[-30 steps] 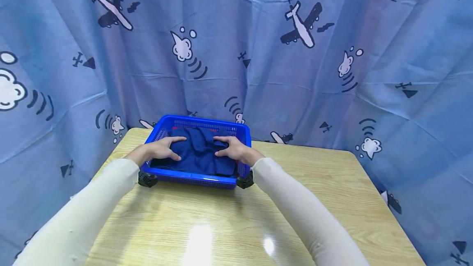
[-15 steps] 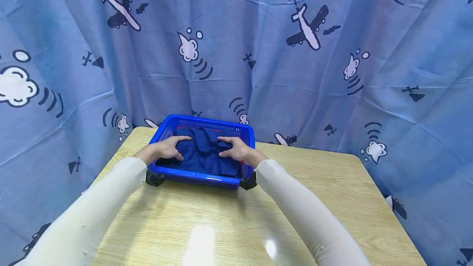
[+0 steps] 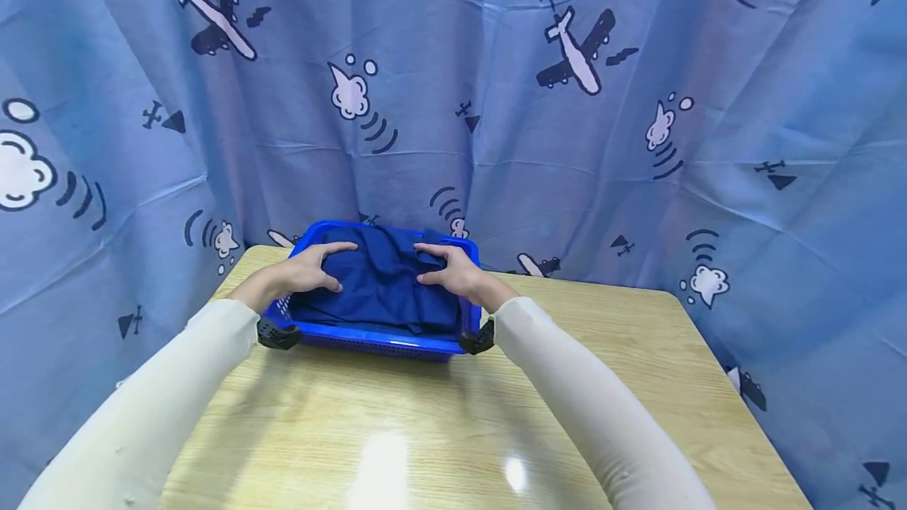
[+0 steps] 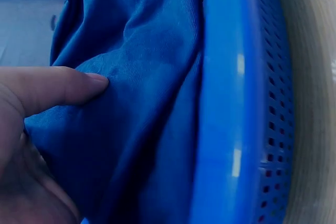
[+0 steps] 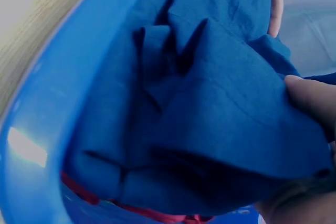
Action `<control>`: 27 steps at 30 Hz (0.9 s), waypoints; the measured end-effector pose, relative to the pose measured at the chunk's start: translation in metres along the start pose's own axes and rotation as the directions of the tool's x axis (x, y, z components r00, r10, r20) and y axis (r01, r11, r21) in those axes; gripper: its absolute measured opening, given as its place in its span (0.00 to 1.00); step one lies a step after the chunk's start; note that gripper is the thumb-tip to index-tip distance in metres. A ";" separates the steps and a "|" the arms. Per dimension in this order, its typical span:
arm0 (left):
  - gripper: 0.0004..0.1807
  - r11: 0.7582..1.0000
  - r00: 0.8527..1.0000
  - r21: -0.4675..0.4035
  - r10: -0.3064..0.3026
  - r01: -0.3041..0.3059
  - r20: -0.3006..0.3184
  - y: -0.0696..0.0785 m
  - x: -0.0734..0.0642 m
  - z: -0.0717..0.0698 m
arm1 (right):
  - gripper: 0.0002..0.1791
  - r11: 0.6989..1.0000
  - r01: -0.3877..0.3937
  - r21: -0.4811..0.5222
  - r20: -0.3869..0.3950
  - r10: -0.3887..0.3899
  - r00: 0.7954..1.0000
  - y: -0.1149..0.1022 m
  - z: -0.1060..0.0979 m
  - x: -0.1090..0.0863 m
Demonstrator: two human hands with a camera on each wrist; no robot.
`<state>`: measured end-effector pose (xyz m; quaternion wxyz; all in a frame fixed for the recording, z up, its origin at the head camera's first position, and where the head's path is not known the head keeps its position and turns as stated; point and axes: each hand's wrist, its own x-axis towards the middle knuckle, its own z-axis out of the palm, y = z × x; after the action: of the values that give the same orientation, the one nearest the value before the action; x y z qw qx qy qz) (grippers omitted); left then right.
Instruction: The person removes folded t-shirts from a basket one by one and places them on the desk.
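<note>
Lifted slightly since the earlier frame, dark blue cloth [image 3: 383, 286] bunches within and over the blue basket [image 3: 383, 338] on the bench [image 3: 638, 360], its opposite sides pinched by the left grip [image 3: 308, 267] and the right grip [image 3: 459, 272].

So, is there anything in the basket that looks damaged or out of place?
Nothing looks damaged or misplaced. The blue cloth is merely creased between the left hand and right hand; red material shows past its edge, inside the blue basket.
</note>
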<state>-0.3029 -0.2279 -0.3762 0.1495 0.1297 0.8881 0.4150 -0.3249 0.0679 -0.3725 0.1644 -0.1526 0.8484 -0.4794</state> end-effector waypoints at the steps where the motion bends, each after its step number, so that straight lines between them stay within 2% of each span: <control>1: 0.46 1.000 1.000 -0.009 0.002 -0.002 -0.009 0.001 -0.002 -0.001 | 0.35 1.000 0.003 0.005 0.003 -0.003 1.000 -0.003 -0.001 -0.001; 14: 0.46 0.997 0.999 -0.063 0.038 -0.039 -0.029 0.034 -0.012 -0.009 | 0.35 0.997 0.011 0.075 0.025 -0.012 1.000 -0.025 -0.038 -0.016; 20: 0.47 0.991 0.996 -0.103 0.080 -0.082 -0.030 0.047 -0.009 -0.010 | 0.35 0.997 0.028 0.069 0.045 -0.031 0.999 -0.033 -0.057 -0.025; 27: 0.46 0.991 0.995 -0.100 0.094 -0.095 -0.017 0.066 -0.005 -0.004 | 0.37 0.998 0.038 0.041 0.073 -0.041 0.996 -0.037 -0.079 -0.040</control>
<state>-0.2927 -0.1914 -0.3212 0.1306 0.1612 0.8599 0.4664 -0.3186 0.1268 -0.2966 0.1893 -0.1837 0.8288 -0.4934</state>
